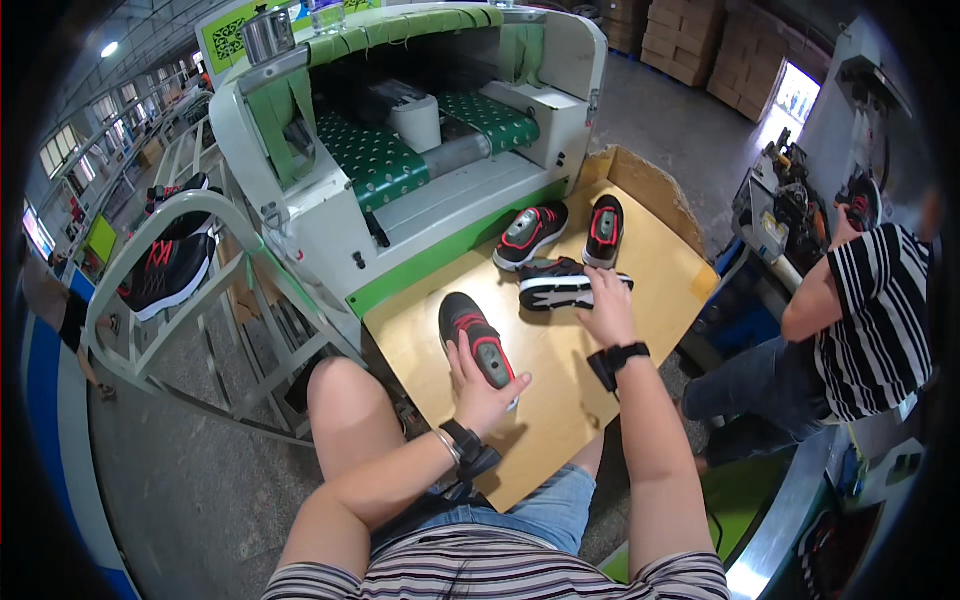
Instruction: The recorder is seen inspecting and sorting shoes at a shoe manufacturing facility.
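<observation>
A black sneaker (463,314) with red laces and a grey insert in its opening rests on the tan board (550,385). My left hand (480,392) is closed round its heel end, fingers on one side and thumb on the other. To the right, a second black sneaker (552,292) lies on its side, its white-edged sole toward me. My right hand (606,308) grips that one at its right end; part of the shoe is hidden under the fingers. Just beyond stand two more black-and-red sneakers, one angled (531,236) and one nearly upright in view (603,232), both with grey inserts.
A white machine (300,215) with a green dotted conveyor belt (375,160) stands behind the board. Cardboard (655,180) edges the board's far right. At left, a metal rack (215,385) carries more sneakers (170,270). A co-worker in a striped shirt (875,320) holds a shoe at right.
</observation>
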Motion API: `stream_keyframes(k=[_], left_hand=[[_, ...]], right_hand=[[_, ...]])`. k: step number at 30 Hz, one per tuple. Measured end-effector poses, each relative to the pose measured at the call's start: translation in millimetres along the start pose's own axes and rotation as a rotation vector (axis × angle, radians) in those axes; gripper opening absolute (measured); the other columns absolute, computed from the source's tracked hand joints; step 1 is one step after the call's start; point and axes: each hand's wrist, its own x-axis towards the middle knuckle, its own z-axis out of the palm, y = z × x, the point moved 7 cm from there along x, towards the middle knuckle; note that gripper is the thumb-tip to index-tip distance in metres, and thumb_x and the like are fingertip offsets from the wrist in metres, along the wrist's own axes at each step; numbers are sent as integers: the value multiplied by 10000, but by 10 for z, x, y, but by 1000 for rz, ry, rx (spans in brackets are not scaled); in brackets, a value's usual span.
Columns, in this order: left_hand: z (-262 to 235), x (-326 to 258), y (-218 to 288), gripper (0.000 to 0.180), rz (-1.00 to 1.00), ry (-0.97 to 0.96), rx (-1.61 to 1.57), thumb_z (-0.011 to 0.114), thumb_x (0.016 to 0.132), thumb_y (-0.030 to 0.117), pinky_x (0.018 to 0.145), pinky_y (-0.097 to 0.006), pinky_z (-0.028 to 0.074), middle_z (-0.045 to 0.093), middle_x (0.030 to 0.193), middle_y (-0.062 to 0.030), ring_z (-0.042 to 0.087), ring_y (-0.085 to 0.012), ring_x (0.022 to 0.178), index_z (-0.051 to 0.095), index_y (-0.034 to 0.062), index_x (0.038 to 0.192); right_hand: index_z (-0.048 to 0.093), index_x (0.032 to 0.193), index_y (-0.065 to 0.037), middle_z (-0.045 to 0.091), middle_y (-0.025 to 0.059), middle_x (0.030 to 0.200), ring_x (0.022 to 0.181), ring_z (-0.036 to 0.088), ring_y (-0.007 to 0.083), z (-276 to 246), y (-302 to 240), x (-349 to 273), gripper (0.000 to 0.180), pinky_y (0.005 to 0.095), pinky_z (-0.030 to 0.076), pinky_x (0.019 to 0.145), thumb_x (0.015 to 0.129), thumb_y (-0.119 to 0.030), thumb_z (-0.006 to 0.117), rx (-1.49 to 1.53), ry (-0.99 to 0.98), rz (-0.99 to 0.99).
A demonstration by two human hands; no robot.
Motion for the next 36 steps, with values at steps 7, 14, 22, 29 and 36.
stream_keyframes(k=[7, 14, 22, 29, 36], left_hand=[[-258, 219, -69, 1097, 138, -75, -42, 746, 704, 192, 1166, -507, 177, 39, 1539, -321, 117, -477, 1433, 38, 93, 1536], [-417, 384, -92, 1051, 184, -209, -45, 743, 721, 151, 1175, -445, 187, 111, 1547, -262, 140, -405, 1449, 78, 80, 1532], [-635, 714, 187, 909, 212, -95, -162, 662, 729, 58, 1111, -433, 322, 313, 1446, -213, 361, -363, 1337, 198, 69, 1511], [-1450, 1358, 1016, 823, -4, -43, -903, 613, 751, 0, 946, -289, 435, 459, 1306, -113, 514, -199, 1118, 247, 18, 1488], [-1999, 2443, 1492, 888, 336, 691, 49, 646, 718, 99, 1140, -448, 246, 199, 1507, -283, 244, -451, 1389, 208, 28, 1486]], right_hand=[[463, 1372, -118, 574, 132, 1206, 1177, 492, 351, 403, 400, 211, 868, 483, 376, 1006, 607, -208, 864, -175, -238, 58], [335, 1461, -28, 343, 198, 1464, 1365, 323, 407, -93, 485, -848, 744, 445, 268, 1155, 819, -121, 701, 44, -282, -37], [-28, 1522, 2, 163, 255, 1550, 1443, 196, 317, 520, -242, -969, 1062, 399, 177, 1175, 865, -362, 722, 968, 128, 833], [175, 1509, -18, 371, 247, 1442, 1298, 423, 363, 633, -157, -771, 1025, 412, 353, 1076, 695, -210, 768, 824, 248, 869], [217, 1490, -1, 367, 217, 1441, 1329, 403, 319, 265, -665, -939, 794, 377, 320, 1104, 825, -83, 643, 753, 95, 508]])
